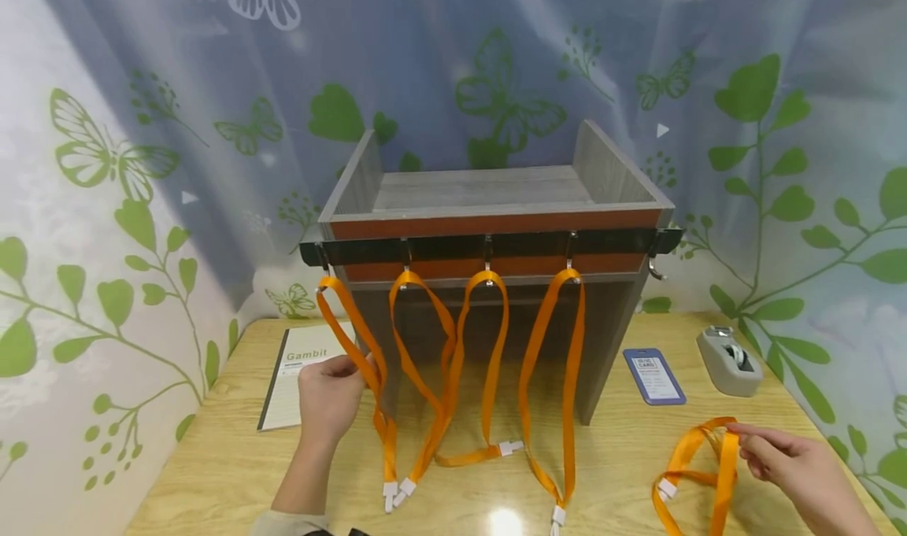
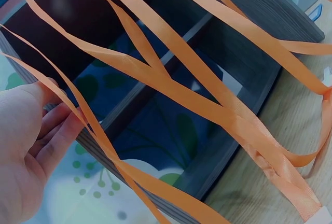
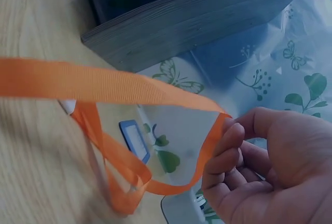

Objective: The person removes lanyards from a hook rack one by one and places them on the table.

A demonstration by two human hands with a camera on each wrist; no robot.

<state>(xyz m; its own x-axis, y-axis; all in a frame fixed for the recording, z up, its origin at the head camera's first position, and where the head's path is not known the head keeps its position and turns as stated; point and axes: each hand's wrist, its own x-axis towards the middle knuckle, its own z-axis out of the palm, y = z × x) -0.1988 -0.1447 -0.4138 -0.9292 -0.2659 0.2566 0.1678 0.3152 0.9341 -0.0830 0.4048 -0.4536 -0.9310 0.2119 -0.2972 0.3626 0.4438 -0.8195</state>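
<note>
Four orange lanyards hang from hooks on a black rail (image 1: 453, 248). My left hand (image 1: 330, 398) pinches one strap of the leftmost lanyard (image 1: 333, 309), below its hook; in the left wrist view the strap crosses at the fingertips (image 2: 75, 116). Two middle lanyards overlap each other, and the fourth lanyard (image 1: 572, 363) hangs straight. At the right, my right hand (image 1: 790, 461) pinches a loose orange lanyard (image 1: 727, 473) between thumb and forefinger, with the other fingers curled. Its white clip (image 1: 667, 489) dangles among the loops. A bare hook (image 1: 657, 270) is at the rail's right end.
The rail runs along the front of a grey wooden shelf unit (image 1: 616, 323). A blue card holder (image 1: 655, 376) and a grey tape dispenser (image 1: 730, 361) lie right of it. A notebook (image 1: 290, 386) is at the left, behind my left hand. Patterned curtain surrounds the table.
</note>
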